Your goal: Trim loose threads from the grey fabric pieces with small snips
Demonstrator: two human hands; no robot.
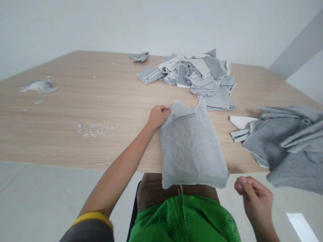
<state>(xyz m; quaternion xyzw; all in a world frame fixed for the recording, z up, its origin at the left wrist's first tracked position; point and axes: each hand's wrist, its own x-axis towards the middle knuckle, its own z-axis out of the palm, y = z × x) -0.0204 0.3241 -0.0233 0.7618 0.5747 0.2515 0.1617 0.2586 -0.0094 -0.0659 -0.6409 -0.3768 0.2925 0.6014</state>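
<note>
A grey cloth bag [191,144] lies over the table's front edge, its lower end hanging above my lap. My left hand [158,117] is closed at the bag's upper left side, pinching the cloth there. A thin dark-purple pointed thing [165,110] sticks out of the same fingers; its kind is not clear. The bag's top edge dips between two raised corners. Off the bag's lower right corner, apart from it, my right hand [256,198] has its fingers curled in a pinch. Whether anything small is between them is hidden.
Folded grey and white cloth pieces [202,75] are heaped at the back, with one small grey piece [139,57] to their left. More grey cloth [277,134] overhangs the front edge at right. Pale scraps [40,86] and small bits [99,129] lie on the left of the wooden table [75,101].
</note>
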